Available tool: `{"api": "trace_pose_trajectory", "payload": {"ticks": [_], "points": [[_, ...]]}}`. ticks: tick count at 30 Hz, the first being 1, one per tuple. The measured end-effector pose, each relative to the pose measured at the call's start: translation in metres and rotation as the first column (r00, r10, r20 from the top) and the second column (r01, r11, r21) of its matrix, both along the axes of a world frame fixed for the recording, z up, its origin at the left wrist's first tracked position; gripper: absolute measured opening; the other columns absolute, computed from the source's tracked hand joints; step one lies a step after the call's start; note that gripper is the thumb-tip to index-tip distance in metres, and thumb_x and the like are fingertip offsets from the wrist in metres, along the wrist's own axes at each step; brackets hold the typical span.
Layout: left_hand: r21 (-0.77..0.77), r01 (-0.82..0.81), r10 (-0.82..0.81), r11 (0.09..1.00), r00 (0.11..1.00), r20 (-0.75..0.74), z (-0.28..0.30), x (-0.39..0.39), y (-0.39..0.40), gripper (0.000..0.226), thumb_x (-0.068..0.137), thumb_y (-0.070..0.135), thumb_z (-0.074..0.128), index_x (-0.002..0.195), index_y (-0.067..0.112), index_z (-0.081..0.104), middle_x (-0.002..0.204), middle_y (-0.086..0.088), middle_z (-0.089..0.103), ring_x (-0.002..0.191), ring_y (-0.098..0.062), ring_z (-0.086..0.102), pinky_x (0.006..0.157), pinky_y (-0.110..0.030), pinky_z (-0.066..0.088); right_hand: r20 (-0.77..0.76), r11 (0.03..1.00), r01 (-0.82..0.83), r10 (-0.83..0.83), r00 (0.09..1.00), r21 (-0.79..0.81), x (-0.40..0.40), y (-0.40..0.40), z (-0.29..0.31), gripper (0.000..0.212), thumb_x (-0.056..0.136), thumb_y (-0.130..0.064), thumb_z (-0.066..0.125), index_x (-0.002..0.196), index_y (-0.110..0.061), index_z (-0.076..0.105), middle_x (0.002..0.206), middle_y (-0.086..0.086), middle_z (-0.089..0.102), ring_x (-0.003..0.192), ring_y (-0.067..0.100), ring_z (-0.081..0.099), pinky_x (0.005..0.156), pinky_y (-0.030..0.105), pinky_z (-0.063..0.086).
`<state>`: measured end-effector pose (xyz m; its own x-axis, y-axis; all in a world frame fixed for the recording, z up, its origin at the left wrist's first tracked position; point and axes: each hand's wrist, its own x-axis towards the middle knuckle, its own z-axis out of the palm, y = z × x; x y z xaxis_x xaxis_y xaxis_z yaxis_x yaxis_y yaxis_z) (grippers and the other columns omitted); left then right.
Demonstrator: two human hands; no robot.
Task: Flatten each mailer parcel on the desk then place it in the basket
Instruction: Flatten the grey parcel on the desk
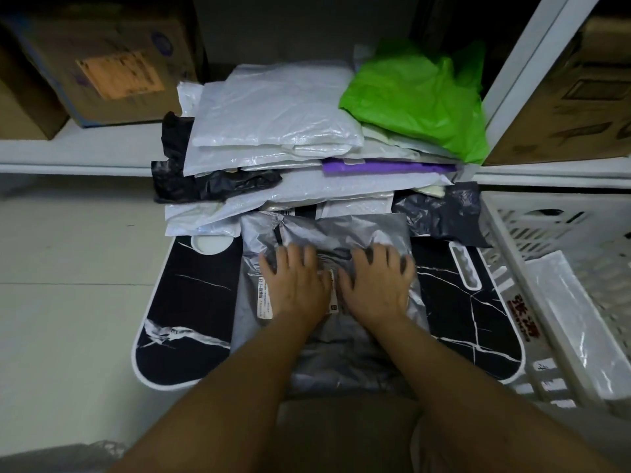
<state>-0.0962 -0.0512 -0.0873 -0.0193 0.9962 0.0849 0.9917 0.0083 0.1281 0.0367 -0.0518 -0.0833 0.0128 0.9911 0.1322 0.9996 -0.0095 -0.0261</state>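
Note:
A grey mailer parcel (324, 233) lies on the black marble-patterned desk (191, 302), its white label partly under my hands. My left hand (293, 285) and my right hand (375, 285) press flat on it side by side, fingers spread and straight. Behind it rises a pile of mailers: white ones (273, 117), a black one (205, 182), a purple one (386, 167), a green one (416, 97) and a dark grey one (440, 213). The white plastic basket (512, 227) stands to the right, with a clear-wrapped white parcel (577, 319) inside.
Cardboard boxes (112, 59) sit on a white shelf at the back left, and another box (577, 97) at the back right behind a white post (526, 63). Pale floor tiles (68, 268) lie to the left of the desk.

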Motion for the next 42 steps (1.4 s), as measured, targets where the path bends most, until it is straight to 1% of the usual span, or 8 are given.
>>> {"api": "trace_pose_trajectory", "payload": {"ticks": [3, 6, 21, 29, 34, 38, 40, 42], "points": [[-0.121, 0.052, -0.059, 0.991, 0.997, -0.054, -0.006, -0.012, 0.020, 0.063, 0.093, 0.063, 0.015, 0.149, 0.041, -0.003, 0.160, -0.004, -0.011, 0.145, -0.037, -0.015, 0.107, -0.068, -0.005, 0.009, 0.985, -0.043, 0.045, 0.999, -0.168, 0.005, 0.020, -0.002, 0.066, 0.089, -0.071, 0.021, 0.149, -0.044, 0.012, 0.162, 0.005, 0.000, 0.146, 0.039, -0.008, 0.110, 0.066, -0.001], [-0.260, 0.012, -0.017, 0.966, 1.000, -0.017, -0.020, -0.023, 0.029, 0.063, 0.089, 0.071, 0.005, 0.145, 0.049, -0.014, 0.158, 0.000, -0.022, 0.142, -0.038, -0.024, 0.106, -0.072, -0.003, -0.012, 0.951, -0.048, 0.047, 0.999, -0.304, 0.009, 0.030, -0.012, 0.073, 0.085, -0.079, 0.013, 0.149, -0.049, -0.003, 0.161, 0.002, -0.016, 0.143, 0.042, -0.019, 0.110, 0.068, -0.004], [-0.224, -0.148, 0.153, 0.963, 0.988, 0.008, -0.029, -0.054, 0.008, 0.072, 0.093, 0.063, 0.003, 0.151, 0.026, -0.013, 0.160, -0.008, -0.015, 0.147, -0.028, -0.015, 0.118, -0.053, -0.001, -0.138, 0.958, 0.165, -0.201, 0.970, -0.235, 0.018, 0.019, -0.026, 0.071, 0.092, -0.068, 0.016, 0.153, -0.036, 0.004, 0.162, 0.010, -0.001, 0.148, 0.029, -0.004, 0.117, 0.049, 0.009], [-0.254, -0.276, 0.279, 0.927, 0.960, -0.027, -0.014, -0.044, -0.021, 0.072, 0.097, 0.053, 0.005, 0.152, 0.008, -0.008, 0.159, -0.013, -0.014, 0.146, -0.028, -0.016, 0.116, -0.058, 0.002, -0.167, 0.925, 0.262, -0.315, 0.934, -0.277, -0.004, 0.006, -0.006, 0.057, 0.101, -0.047, 0.018, 0.153, -0.030, 0.005, 0.161, 0.014, -0.002, 0.148, 0.030, -0.009, 0.114, 0.061, 0.002], [-0.308, -0.220, 0.232, 0.926, 0.973, 0.003, -0.004, 0.003, -0.063, 0.068, 0.099, 0.054, 0.018, 0.149, 0.027, -0.018, 0.157, -0.008, -0.023, 0.144, -0.036, -0.019, 0.112, -0.062, -0.002, -0.272, 0.938, 0.197, -0.276, 0.922, -0.285, -0.056, -0.047, 0.007, 0.058, 0.098, -0.055, 0.018, 0.152, -0.038, 0.004, 0.161, 0.010, -0.008, 0.146, 0.034, -0.013, 0.111, 0.064, -0.004], [-0.317, -0.221, 0.236, 0.923, 0.972, 0.011, -0.022, -0.011, -0.092, 0.060, 0.096, 0.059, 0.009, 0.149, 0.041, -0.014, 0.159, -0.002, -0.019, 0.145, -0.033, -0.018, 0.112, -0.063, -0.005, -0.192, 0.958, 0.065, -0.122, 0.974, -0.278, -0.042, -0.080, -0.021, 0.061, 0.091, -0.061, 0.003, 0.150, -0.046, 0.000, 0.161, 0.002, -0.012, 0.146, 0.031, -0.016, 0.111, 0.063, -0.006], [-0.291, -0.186, 0.201, 0.939, 0.979, 0.023, -0.024, -0.016, -0.094, 0.059, 0.095, 0.059, 0.009, 0.148, 0.043, -0.011, 0.160, -0.001, -0.016, 0.146, -0.033, -0.016, 0.112, -0.062, -0.005, -0.158, 0.967, 0.019, -0.061, 0.986, -0.253, -0.031, -0.084, -0.029, 0.066, 0.087, -0.064, 0.002, 0.150, -0.045, 0.010, 0.162, 0.002, -0.001, 0.148, 0.032, -0.005, 0.111, 0.064, 0.002], [-0.278, -0.154, 0.164, 0.948, 0.986, 0.012, -0.024, -0.021, -0.094, 0.059, 0.095, 0.060, 0.009, 0.148, 0.043, -0.011, 0.160, -0.002, -0.014, 0.146, -0.033, -0.015, 0.112, -0.062, -0.005, -0.145, 0.973, 0.003, -0.037, 0.989, -0.231, -0.025, -0.085, -0.031, 0.062, 0.090, -0.064, 0.017, 0.147, -0.042, 0.030, 0.160, 0.003, 0.020, 0.146, 0.035, 0.016, 0.108, 0.067, 0.017]]}}
